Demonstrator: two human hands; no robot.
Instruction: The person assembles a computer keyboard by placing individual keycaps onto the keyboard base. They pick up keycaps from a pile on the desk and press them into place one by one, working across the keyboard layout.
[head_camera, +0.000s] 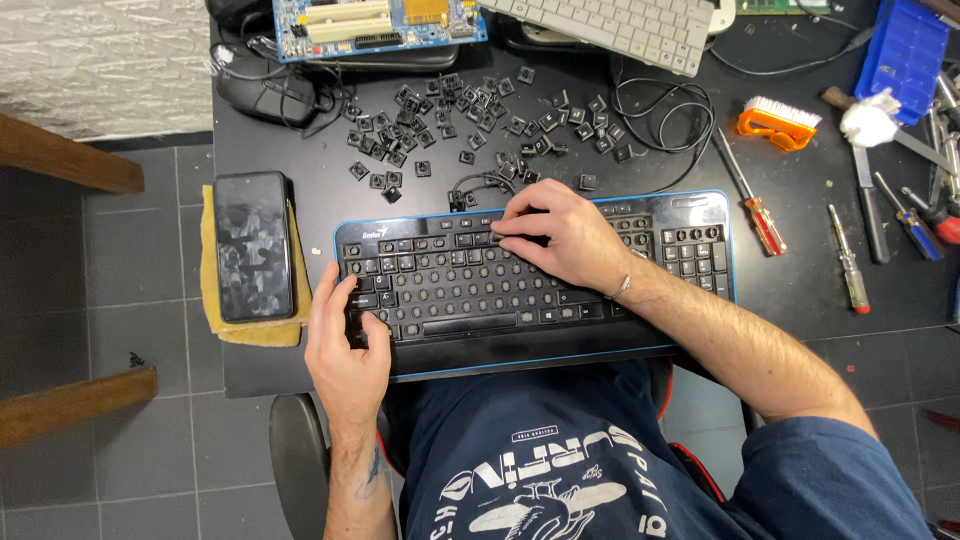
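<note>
A black keyboard with a blue rim (690, 200) lies at the near edge of the black table, many of its keycaps removed. My left hand (345, 345) grips its lower left corner, thumb on the keys. My right hand (560, 235) rests flat on the upper middle rows, fingertips pressing near the top row; whether a keycap is under them is hidden. A scatter of loose black keycaps (450, 120) lies just beyond the keyboard.
A phone (252, 245) lies on a yellow cloth at the left. Screwdrivers (750, 195), an orange brush (778, 122) and other tools are at the right. A circuit board (375, 25), white keyboard (620, 28), black mouse (262, 95) and cables sit at the back.
</note>
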